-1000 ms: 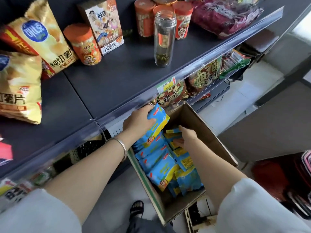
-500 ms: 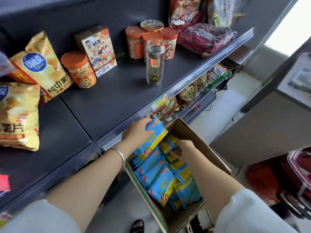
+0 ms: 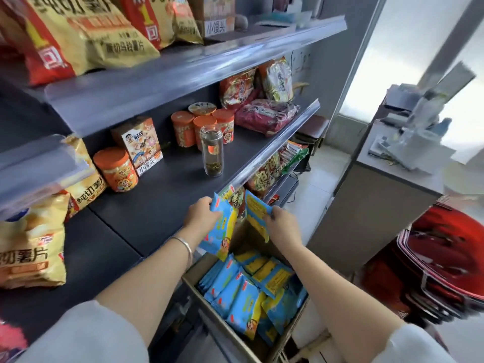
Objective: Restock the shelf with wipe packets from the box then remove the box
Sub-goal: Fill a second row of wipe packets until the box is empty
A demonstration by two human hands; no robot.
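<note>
A cardboard box [image 3: 237,341] stands below the dark shelf [image 3: 146,205], filled with several blue and yellow wipe packets [image 3: 246,292]. My left hand [image 3: 200,216] grips a stack of blue packets [image 3: 221,231] lifted above the box, level with the shelf's front edge. My right hand [image 3: 284,227] holds another packet [image 3: 258,218], its yellow back facing me, also raised over the box.
On the shelf stand a glass jar [image 3: 211,150], orange canisters [image 3: 116,169], a snack carton [image 3: 140,144] and chip bags [image 3: 28,242]. A higher shelf [image 3: 183,72] overhangs. Snack bags fill the lower tier [image 3: 264,174]. A grey counter [image 3: 379,195] and red baskets [image 3: 440,260] sit right.
Both hands have risen out of the box with packets, up to the shelf's front edge. The right hand, earlier down among the packets, now holds one. My view has tilted upward.
</note>
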